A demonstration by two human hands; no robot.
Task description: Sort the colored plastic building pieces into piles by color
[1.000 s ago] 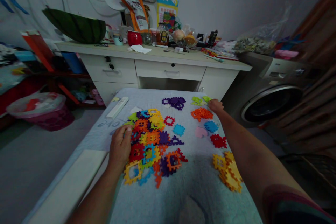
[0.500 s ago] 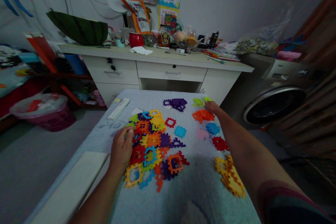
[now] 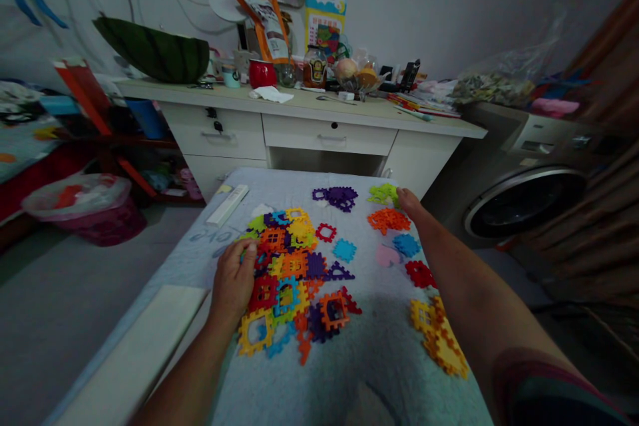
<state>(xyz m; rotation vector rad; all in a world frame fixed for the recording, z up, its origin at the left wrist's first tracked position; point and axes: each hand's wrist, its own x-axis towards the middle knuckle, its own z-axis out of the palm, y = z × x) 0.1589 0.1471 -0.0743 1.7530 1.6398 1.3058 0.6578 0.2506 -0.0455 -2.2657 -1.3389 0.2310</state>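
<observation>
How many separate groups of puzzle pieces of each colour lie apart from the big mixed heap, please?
Purple group: 1
Green group: 1
Orange group: 1
Blue groups: 2
Pink piece: 1
Red groups: 2
Yellow group: 1
Total: 9
The purple triangle touching the mixed heap is counted with the heap.

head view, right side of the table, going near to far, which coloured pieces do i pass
yellow pile → red piece → blue piece → orange pile → green pile, beside the right hand
</observation>
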